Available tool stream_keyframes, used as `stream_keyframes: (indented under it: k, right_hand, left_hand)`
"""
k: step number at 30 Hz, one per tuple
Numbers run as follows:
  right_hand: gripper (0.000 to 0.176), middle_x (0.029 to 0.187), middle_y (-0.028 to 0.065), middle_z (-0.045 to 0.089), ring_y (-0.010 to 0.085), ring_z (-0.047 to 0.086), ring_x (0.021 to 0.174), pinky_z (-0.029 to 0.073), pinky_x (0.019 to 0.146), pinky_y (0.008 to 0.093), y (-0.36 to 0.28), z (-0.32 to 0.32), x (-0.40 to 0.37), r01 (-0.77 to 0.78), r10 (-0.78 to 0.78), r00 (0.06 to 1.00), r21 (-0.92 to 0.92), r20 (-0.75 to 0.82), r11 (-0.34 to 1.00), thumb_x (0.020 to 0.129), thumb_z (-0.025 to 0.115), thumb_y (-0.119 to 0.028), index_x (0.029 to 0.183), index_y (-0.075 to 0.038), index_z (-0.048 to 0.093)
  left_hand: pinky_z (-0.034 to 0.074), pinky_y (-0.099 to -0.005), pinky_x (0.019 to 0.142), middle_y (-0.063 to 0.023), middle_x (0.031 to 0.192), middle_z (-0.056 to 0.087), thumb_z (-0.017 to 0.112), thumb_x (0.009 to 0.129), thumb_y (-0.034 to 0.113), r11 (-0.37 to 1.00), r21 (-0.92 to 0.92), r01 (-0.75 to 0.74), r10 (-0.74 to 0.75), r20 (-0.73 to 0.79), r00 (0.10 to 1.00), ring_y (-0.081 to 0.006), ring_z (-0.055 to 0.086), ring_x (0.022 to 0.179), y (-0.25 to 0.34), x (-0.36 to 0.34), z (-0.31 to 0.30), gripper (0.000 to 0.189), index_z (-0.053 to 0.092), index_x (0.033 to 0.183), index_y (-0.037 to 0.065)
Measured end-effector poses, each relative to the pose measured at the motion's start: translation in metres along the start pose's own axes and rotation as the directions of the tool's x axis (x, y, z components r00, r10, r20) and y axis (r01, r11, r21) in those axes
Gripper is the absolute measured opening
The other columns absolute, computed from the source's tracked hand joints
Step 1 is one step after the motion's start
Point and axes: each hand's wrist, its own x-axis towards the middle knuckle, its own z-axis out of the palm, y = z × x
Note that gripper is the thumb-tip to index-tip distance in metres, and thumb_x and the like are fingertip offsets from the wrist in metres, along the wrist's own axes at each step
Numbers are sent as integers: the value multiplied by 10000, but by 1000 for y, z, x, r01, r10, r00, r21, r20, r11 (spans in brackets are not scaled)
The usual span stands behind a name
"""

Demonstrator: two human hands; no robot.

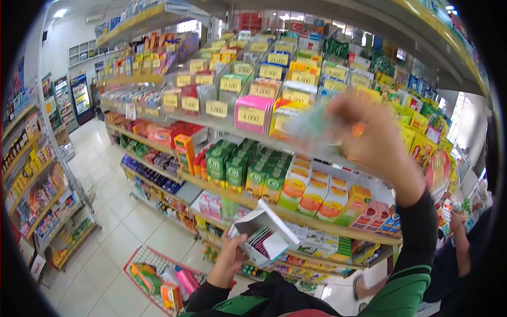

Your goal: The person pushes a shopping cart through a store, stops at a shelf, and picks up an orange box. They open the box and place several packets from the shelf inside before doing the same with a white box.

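My left hand (228, 259) is closed around the side of an opened white carton (270, 224), held tilted in front of the lower shelves. Several thin dark-and-pink sachets (260, 242) stand inside it, along with a white piece. My right hand (369, 137) is raised in front of the price-tagged shelf, its fingers bent together at a pale green and white packet (311, 127). Motion blurs that packet, so its exact kind does not show. Behind it are a yellow box (285, 117) and a pink box (252, 113) tagged 4.000.
Green boxes (216, 164) and orange-and-white boxes (319, 193) line the shelf below. A red-rimmed shopping basket (140, 288) with several packages stands on the tiled floor at lower left. Another shelf rack (39, 185) is at far left. Another person's arm (461, 243) shows at right.
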Motion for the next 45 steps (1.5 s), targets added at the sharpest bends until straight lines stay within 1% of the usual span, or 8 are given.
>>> stream_keyframes:
  k: [5,7,11,16,18,32,38,45]
  right_hand:
    - [251,810,44,591,101,559,721,460,620,238,95,-76,102,16,-83,937,-196,-339,981,691,606,53,927,-8,551]
    - [273,806,73,620,161,595,748,479,659,283,126,-80,115,-147,99,974,-233,-206,961,667,655,15,929,-28,591]
    - [248,792,67,611,131,577,748,468,666,257,170,-59,120,-201,152,977,-409,-150,890,693,624,47,930,2,565]
    - [220,801,93,618,161,585,757,467,691,279,192,-45,125,-326,313,944,-166,-101,931,700,624,44,914,37,569]
    - [228,811,100,619,166,587,762,466,700,283,190,-44,127,-328,321,945,-210,-68,921,704,624,39,927,33,574]
    - [269,997,153,619,245,594,904,460,778,330,207,-5,127,-242,464,843,-579,272,778,762,557,-13,1021,-37,622]
    - [356,1018,150,614,268,585,937,451,811,323,184,-12,132,-401,566,779,-481,268,780,736,425,42,1013,-44,631]
    - [313,1023,153,611,275,584,939,453,805,332,174,-13,133,-328,532,795,-531,292,781,753,437,0,984,-44,644]
  left_hand:
    - [443,-454,853,-120,1091,544,594,693,117,1000,10,17,-18,102,995,-284,537,1001,3,15,-13,514,436,1178,54]
    - [438,-462,857,-135,1089,547,597,690,127,1000,13,0,-1,92,996,-302,545,984,6,17,-13,503,446,1163,45]
    - [441,-482,842,-148,1078,551,582,698,147,1000,-7,-5,6,72,997,-306,548,979,12,24,-26,483,453,1147,22]
    - [454,-475,818,-148,1092,546,536,727,184,997,62,-38,37,9,999,-303,541,998,26,19,-20,462,449,1158,42]
    - [483,-519,703,-134,1015,549,566,687,101,997,-63,-51,51,4,999,-310,580,867,27,23,-22,483,416,1145,63]
    - [458,-498,804,-151,1143,520,546,713,215,990,89,-108,106,30,994,-314,538,1007,20,33,-36,531,412,1200,51]
    - [470,-429,806,-128,1010,559,564,686,67,991,-78,-113,113,-4,994,-278,573,893,19,32,-33,460,445,1126,6]
    - [458,-418,834,-131,1034,554,576,677,57,993,-92,-68,70,14,997,-277,562,929,23,19,-24,489,433,1141,1]
